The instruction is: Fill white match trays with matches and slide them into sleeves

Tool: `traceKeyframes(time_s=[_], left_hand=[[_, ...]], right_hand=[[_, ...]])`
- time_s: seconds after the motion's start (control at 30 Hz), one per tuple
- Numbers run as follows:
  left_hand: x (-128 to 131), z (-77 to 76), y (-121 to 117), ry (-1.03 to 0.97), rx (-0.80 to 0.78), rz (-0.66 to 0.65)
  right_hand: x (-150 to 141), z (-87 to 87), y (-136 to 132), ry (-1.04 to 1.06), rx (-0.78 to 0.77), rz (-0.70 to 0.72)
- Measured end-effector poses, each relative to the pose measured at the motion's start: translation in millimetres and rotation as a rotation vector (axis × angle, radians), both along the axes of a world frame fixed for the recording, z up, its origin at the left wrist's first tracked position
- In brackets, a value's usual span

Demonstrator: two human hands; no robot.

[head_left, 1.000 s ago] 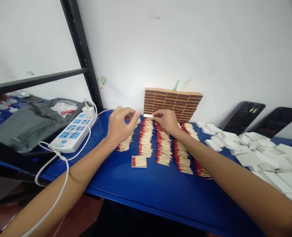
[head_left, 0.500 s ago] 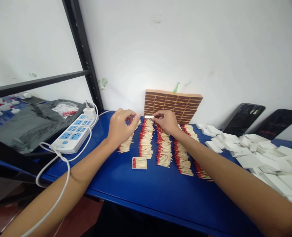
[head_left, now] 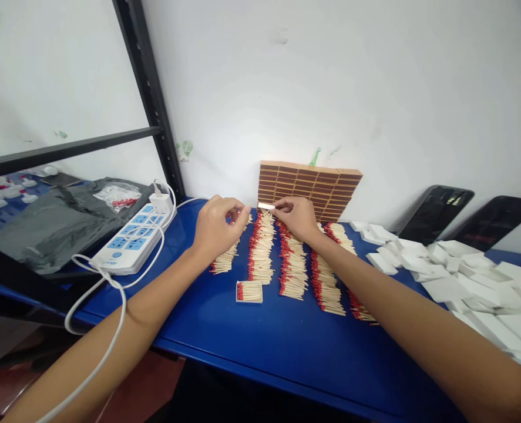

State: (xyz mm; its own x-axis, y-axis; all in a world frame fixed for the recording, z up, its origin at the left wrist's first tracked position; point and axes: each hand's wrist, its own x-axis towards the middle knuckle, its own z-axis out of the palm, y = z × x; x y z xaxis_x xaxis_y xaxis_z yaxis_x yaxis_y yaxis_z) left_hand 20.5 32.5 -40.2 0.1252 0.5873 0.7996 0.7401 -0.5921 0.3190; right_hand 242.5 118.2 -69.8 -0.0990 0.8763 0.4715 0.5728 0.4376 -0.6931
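My right hand [head_left: 298, 216] pinches a small white matchbox tray [head_left: 266, 206] by its right end, above the far end of a row of red-headed matches [head_left: 261, 249]. Facing it, my left hand [head_left: 219, 226] is curled over the leftmost match row [head_left: 225, 261], thumb toward the tray. Red match heads show by its fingers; whether it grips any I cannot tell. Nearer me lies a white tray filled with matches [head_left: 249, 292]. More match rows [head_left: 293, 270] lie to the right, partly beneath my right forearm.
Stacked brown matchboxes [head_left: 306, 185] stand against the wall. On the right is a heap of white trays [head_left: 467, 276], with two dark phones [head_left: 436, 211] leaning behind. A power strip [head_left: 128, 238] with a white cable lies left, beside a black rack post [head_left: 148, 88] and dark plastic bag [head_left: 66, 220].
The white tray in my right hand has tilted slightly, its left end a little higher. My left hand's fingers have shifted only slightly.
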Motion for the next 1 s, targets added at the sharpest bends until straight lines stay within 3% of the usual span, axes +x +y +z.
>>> traceKeyframes(time_s=[0.4, 1.0], left_hand=[[-0.5, -0.4, 0.1, 0.001, 0.019, -0.01], [-2.1, -0.7, 2.4, 0.011, 0.003, 0.012]], right_hand=[[2.2, -6.2, -0.6, 0.141, -0.055, -0.006], [0.5, -2.8, -3.9, 0.139, 0.062, -0.024]])
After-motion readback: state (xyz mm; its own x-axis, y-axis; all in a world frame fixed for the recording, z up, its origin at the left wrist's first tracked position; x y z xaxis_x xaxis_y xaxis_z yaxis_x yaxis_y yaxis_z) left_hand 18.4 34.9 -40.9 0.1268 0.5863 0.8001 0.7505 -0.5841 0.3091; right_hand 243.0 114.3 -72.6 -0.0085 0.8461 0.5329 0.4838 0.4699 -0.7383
